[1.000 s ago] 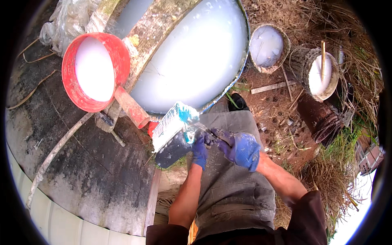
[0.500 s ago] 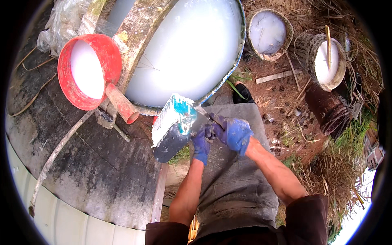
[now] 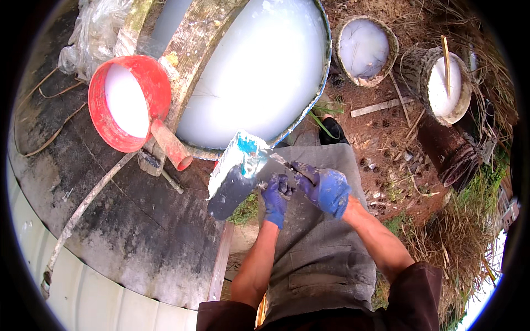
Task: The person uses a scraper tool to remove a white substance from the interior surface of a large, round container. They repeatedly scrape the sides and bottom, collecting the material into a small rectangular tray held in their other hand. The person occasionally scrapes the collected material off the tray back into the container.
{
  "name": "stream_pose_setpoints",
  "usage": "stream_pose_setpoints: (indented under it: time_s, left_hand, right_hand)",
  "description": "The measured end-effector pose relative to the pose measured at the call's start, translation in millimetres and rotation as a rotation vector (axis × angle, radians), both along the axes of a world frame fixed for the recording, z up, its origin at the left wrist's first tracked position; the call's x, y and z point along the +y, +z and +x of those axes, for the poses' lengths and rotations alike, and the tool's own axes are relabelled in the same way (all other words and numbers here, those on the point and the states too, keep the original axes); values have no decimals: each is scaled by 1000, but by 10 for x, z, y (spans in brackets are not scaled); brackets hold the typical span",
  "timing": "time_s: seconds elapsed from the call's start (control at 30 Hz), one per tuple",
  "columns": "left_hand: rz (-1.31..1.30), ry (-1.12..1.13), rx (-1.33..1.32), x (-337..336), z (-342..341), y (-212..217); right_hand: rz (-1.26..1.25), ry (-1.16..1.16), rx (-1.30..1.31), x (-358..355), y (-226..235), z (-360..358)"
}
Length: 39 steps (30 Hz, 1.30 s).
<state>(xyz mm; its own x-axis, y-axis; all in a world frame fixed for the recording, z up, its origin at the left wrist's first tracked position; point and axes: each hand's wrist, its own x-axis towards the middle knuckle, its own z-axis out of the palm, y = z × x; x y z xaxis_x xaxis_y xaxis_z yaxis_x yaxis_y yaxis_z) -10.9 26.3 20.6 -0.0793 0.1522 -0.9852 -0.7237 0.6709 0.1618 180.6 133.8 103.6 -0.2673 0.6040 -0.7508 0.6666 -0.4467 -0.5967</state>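
Note:
My right hand (image 3: 329, 193), in a blue glove with pale smears, is closed round a thin dark handle (image 3: 280, 160). The handle reaches up and left to a chunky object (image 3: 247, 150) crusted white with teal patches. Against its lower side sits a smooth, dark grey, rounded piece (image 3: 229, 193); I cannot tell if the two are one tool. My left hand (image 3: 275, 197), also gloved in blue, has its fingers curled just left of the right hand, around something dark and small that I cannot make out. All this hangs before the near rim of a large round vat (image 3: 189, 148) of milky liquid.
A plank (image 3: 193, 47) crosses the vat. On its left rests a red scoop-like vessel (image 3: 157, 83) with a tube handle and white liquid inside. Two crusted buckets (image 3: 393, 55) (image 3: 422, 63) stand right, one holding a stick (image 3: 445, 63). A pale pole (image 3: 83, 212) leans lower left.
My hands have drifted slightly right and apart, with the left a little lower. The crusted object has shifted slightly right and down. The whole view has moved a little.

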Motion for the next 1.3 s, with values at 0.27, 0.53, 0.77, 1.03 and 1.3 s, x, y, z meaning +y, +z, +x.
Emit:
stream_pose_setpoints:
  time_s: [0.27,0.53,0.77,1.03,1.3]
  left_hand:
    - [4,-29,-54,505,177,1079]
    - [157,382,-603,682,48,1626]
    - [241,726,-960,446,23,1257]
    - [11,323,-674,153,-319,1123]
    - [-21,179,-661,65,-571,1063]
  right_hand:
    - [-41,2,38,309,845,429]
    - [197,230,-17,701,1253,326]
    - [271,437,-95,1058,1234,-148]
    - [417,678,-174,970,1386,-965]
    - [384,915,-396,837,1640,-1548]
